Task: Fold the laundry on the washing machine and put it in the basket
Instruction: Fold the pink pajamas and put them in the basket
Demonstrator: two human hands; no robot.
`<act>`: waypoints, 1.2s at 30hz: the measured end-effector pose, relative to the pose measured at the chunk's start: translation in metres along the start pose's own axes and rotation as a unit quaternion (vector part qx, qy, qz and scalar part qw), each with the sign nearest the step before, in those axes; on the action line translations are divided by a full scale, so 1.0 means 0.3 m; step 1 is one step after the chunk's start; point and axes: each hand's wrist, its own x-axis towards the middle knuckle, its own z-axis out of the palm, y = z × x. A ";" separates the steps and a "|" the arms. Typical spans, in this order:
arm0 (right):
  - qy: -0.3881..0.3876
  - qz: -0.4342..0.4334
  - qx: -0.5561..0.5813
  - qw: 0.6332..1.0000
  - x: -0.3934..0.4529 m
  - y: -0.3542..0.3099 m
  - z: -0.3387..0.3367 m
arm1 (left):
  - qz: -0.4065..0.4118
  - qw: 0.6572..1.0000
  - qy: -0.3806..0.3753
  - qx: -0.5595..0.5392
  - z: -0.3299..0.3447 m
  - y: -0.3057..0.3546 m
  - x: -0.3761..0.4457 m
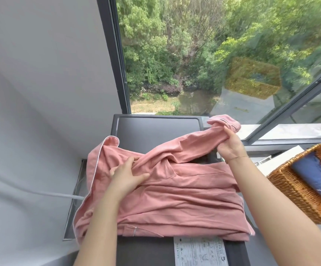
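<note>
Pink shirt [175, 189] lies spread over the washing machine [155, 129], centre frame, half folded. Your left hand [126, 176] presses fingers into the cloth at the shoulder, thumb out, likely pinning it so the body stays put. Your right hand [230, 144], right of centre, grips the bunched sleeve [203, 139], lifted to swing it inward. The basket [297, 191] waits at right edge, holding a folded blue garment [315, 179].

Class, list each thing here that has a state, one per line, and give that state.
pink garment: partly folded on the washing machine
sleeve: lifted
right hand: grips the sleeve
left hand: flat on the garment
wicker basket: holds folded blue cloth
</note>
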 end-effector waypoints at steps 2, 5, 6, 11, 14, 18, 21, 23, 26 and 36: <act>-0.078 0.016 0.075 0.994 -0.135 -0.062 0.012 | 0.004 1.000 -0.022 0.012 0.007 0.029 -0.024; -0.116 0.029 0.166 0.979 -0.314 -0.126 -0.017 | -0.002 0.999 -0.051 -0.007 -0.004 -0.006 -0.046; -0.118 0.025 0.175 0.977 -0.366 -0.143 -0.025 | 0.009 0.998 -0.061 -0.025 -0.019 -0.020 -0.053; -0.100 0.005 0.154 0.983 -0.582 -0.189 -0.041 | 0.048 0.990 -0.129 -0.030 -0.071 -0.042 -0.099; -0.124 0.005 0.179 0.976 -0.631 -0.187 -0.072 | 0.049 0.985 -0.163 0.001 -0.079 -0.052 -0.134; -0.138 0.019 0.155 0.978 -0.619 -0.155 -0.142 | 0.057 0.979 -0.195 0.000 -0.084 -0.067 -0.154; -0.100 0.004 0.188 0.977 -0.613 -0.169 -0.166 | 0.038 0.992 -0.116 0.018 -0.082 -0.065 -0.149; -0.084 -0.022 0.190 0.978 -0.605 -0.163 -0.187 | 0.027 0.998 -0.039 0.049 -0.078 -0.059 -0.136; 0.022 -0.013 0.208 0.978 -0.477 -0.089 -0.332 | 0.029 0.994 0.032 0.096 -0.051 -0.026 -0.115; 0.245 -0.127 -0.485 0.830 -0.471 0.220 -0.403 | 0.122 0.947 0.023 0.296 0.374 0.105 -0.144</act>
